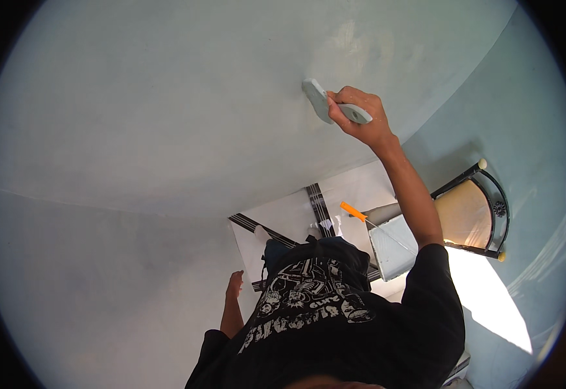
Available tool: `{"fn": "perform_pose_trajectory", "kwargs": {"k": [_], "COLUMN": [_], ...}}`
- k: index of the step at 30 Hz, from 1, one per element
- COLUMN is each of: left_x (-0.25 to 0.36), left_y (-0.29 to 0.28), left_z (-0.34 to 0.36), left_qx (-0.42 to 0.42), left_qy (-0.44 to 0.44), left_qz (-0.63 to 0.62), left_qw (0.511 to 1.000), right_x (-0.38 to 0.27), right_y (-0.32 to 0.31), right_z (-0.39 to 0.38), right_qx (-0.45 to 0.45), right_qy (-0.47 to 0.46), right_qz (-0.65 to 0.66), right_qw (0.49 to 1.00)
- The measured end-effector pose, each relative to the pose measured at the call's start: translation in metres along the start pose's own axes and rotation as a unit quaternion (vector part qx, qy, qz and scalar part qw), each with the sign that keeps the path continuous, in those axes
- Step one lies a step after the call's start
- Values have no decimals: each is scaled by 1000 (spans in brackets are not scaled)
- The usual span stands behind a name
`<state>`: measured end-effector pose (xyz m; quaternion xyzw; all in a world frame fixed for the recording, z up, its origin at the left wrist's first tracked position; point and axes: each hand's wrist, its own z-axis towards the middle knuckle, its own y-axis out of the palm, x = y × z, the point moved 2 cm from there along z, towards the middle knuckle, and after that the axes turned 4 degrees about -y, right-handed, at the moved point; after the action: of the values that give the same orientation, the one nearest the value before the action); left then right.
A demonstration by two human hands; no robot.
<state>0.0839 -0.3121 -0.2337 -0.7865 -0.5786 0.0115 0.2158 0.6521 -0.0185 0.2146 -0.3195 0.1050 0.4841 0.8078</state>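
Observation:
My right hand is raised and closed around the handle of a pale, paint-smeared flat paintbrush. A hole shows at the end of its handle. The brush's wide head lies against the light grey-green wall, just below a paler, patchy area. Down at my left side, my left hand hangs near the wall with nothing visible in it. Its fingers are small in view and look loosely open.
An orange-handled paint roller leans in a whitish tray or bucket beneath my right forearm. Right of it stands a black metal chair with a tan backrest, near the side wall. White floor tiles carry dark striped bands.

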Motion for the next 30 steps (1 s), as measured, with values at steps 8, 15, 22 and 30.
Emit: {"fn": "perform_pose_trajectory", "kwargs": {"k": [8, 15, 22, 30], "left_x": [-3, -34, -39, -5], "left_y": [12, 22, 15, -4], "left_z": [-3, 6, -4, 4], "left_qx": [-3, 18, 15, 5], "left_qy": [-3, -26, -62, -1], "left_qz": [2, -24, 1, 0], "left_qw": [1000, 999, 998, 1000], "right_x": [-39, 39, 53, 6], "right_y": [-8, 58, 84, -13], "right_z": [61, -73, -143, -58], "right_qx": [242, 215, 124, -16], "right_qy": [-220, -97, -37, -84], "right_qz": [-83, -84, -67, -104], "right_qw": [941, 968, 989, 991]}}
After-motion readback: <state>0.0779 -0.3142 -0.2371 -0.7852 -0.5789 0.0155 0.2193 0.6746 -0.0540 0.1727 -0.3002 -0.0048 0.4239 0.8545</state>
